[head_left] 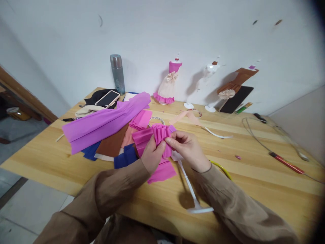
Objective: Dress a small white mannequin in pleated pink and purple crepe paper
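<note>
Bright pink pleated crepe paper (162, 134) is bunched between my hands at the middle of the table. My left hand (152, 156) is closed on its left side, thumb pressed over the folds. With thumb and index finger, my right hand (189, 149) pinches its right edge. Below the folds shows a white stand (188, 184), tilted, its flat base toward me; the small form it seems to carry is mostly hidden by the paper. A loose pink strip (164, 172) hangs under my left hand. Left of it lie blue (124, 157) and brown (111, 142) pieces.
A long purple sheet (106, 123), a phone (108, 99) and a flask (117, 74) are at left. Behind stand a pink-and-cream dressed form (169, 81), a bare white form (210, 70) and a brown-dressed one (241, 78). A red-handled corded tool (286, 163) lies right.
</note>
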The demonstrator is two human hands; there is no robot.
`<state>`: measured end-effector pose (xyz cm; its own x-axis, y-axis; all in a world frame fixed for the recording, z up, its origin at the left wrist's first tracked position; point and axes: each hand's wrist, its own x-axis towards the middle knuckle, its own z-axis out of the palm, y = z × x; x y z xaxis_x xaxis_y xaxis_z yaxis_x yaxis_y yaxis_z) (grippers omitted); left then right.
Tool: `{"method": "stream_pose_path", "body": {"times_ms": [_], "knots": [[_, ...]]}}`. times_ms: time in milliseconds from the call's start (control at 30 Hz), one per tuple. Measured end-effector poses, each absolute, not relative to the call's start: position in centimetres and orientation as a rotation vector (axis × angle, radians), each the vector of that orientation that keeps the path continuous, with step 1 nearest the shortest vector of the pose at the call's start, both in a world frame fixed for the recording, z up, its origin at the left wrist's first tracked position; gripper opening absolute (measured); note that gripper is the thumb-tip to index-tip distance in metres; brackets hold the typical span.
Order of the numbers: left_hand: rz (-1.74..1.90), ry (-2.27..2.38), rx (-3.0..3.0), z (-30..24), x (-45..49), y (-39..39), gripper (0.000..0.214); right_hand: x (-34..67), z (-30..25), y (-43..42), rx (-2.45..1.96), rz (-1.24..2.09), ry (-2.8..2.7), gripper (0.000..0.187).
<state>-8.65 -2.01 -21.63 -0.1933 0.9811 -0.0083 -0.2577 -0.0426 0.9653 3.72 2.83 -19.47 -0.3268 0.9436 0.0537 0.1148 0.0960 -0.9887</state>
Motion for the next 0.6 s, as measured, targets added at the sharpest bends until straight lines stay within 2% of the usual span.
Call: {"method": "stream_pose_path", "body": {"times_ms": [133, 267, 500, 600], "knots": [[1.466, 1.116, 0.842, -21.3, -8.7, -1.8, 0.026, 4.0, -19.0, 2.9, -1.088, 1.480, -1.503, 0.038], [1.520, 1.203, 0.885, -21.2, -8.8, -1.9, 0.029, 4.0, -19.2, 2.8, -1.117, 1.487, -1.485, 0.037], [1.389, 1.145, 0.942, -22.0, -8.5, -2.2, 0.042, 3.7, -19.1, 2.7, -1.019, 1.478, -1.516, 0.039], [1.410, 1.164, 1.043, -22.3, -8.6, -2.2, 0.039, 3.7, -19.2, 2.7, -1.004, 1.534, -1.519, 0.039]]}}
